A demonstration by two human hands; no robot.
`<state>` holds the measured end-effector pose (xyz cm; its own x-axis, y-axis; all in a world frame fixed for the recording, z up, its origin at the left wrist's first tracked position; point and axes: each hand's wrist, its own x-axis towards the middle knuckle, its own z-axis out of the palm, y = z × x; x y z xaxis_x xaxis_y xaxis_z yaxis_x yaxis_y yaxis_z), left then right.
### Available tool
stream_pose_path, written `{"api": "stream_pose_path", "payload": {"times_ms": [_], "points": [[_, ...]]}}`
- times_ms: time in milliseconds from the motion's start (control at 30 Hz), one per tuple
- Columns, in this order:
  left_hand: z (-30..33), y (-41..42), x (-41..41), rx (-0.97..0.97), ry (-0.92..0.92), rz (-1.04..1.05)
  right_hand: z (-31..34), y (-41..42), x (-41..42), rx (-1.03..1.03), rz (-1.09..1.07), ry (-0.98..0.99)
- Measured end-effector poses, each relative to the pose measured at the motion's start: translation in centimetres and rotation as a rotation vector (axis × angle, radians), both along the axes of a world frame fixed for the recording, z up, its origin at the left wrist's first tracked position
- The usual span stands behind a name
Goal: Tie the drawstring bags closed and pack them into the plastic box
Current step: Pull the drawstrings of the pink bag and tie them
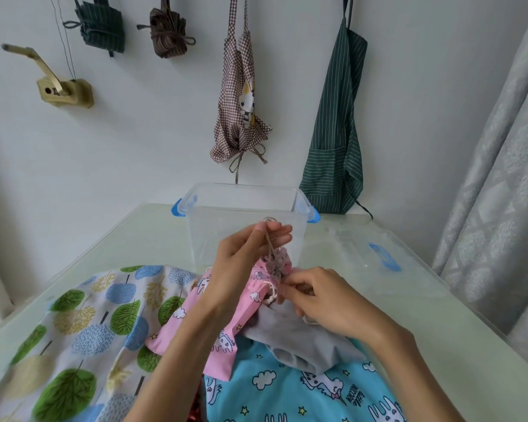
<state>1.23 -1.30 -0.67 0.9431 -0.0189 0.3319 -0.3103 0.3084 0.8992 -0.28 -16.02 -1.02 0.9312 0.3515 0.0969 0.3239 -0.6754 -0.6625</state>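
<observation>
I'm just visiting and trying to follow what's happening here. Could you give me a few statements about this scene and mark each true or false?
1. The plastic box has no lid on. True.
2. The left hand pulls a cord upward. True.
3. The box already holds several bags. False: no bag shows inside it.
4. The right hand lies flat on the table. False: its fingers pinch at the gathered neck of a small bag.
5. A green striped apron hangs on the wall. True.
6. The pink bag lies in the box. False: it lies on the table.
</observation>
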Motion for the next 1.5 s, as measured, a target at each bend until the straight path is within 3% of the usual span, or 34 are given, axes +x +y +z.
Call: {"api": "stream_pose_path", "payload": {"times_ms": [100, 267, 600, 700, 767, 900, 1033, 1167, 1267, 1400, 1500], "points": [[-0.2, 0.7, 0.3, 0.001, 0.160, -0.153, 0.2, -1.0, 0.2, -0.029, 0.064, 0.096], [-0.3, 2.1, -0.2, 0.623, 0.178, -0.183, 2.7, -4.2, -1.0, -0.007, 0.209, 0.281], [-0.7, -2.1, -1.9, 0.901, 0.175, -0.502, 3.4, -4.1, -0.4, 0.297, -0.221, 0.042], [-0.8, -2.6, -2.1, 0.998, 0.092, -0.500, 2.8, -2.6, -0.1, 0.369, -0.125, -0.027], [-1.1, -2.1, -1.8, 0.965, 0.102, -0.462, 1.9, -1.9, 0.4, 0.310, -0.007, -0.004], [-0.7, -0.9, -1.2, 0.810, 0.225, -0.437, 1.6, -3.2, 0.7, 0.240, 0.002, -0.018], [0.2, 0.2, -1.1, 0.707, 0.228, -0.399, 1.6, -4.9, 0.6, -0.011, 0.125, -0.093], [0.3, 0.6, -1.1, 0.649, 0.247, -0.414, 0.6, -3.9, 0.9, -0.058, 0.065, -0.188], [0.1, 0.9, -0.8, 0.604, 0.268, -0.428, 0.6, -3.9, 1.2, -0.019, 0.000, -0.202], [0.0, 1.3, -0.4, 0.382, 0.350, -0.432, 2.0, -3.5, 0.6, 0.306, 0.053, 0.001], [0.0, 1.3, -0.5, 0.284, 0.382, -0.452, 2.1, -3.0, 0.6, 0.391, 0.009, -0.044]]}}
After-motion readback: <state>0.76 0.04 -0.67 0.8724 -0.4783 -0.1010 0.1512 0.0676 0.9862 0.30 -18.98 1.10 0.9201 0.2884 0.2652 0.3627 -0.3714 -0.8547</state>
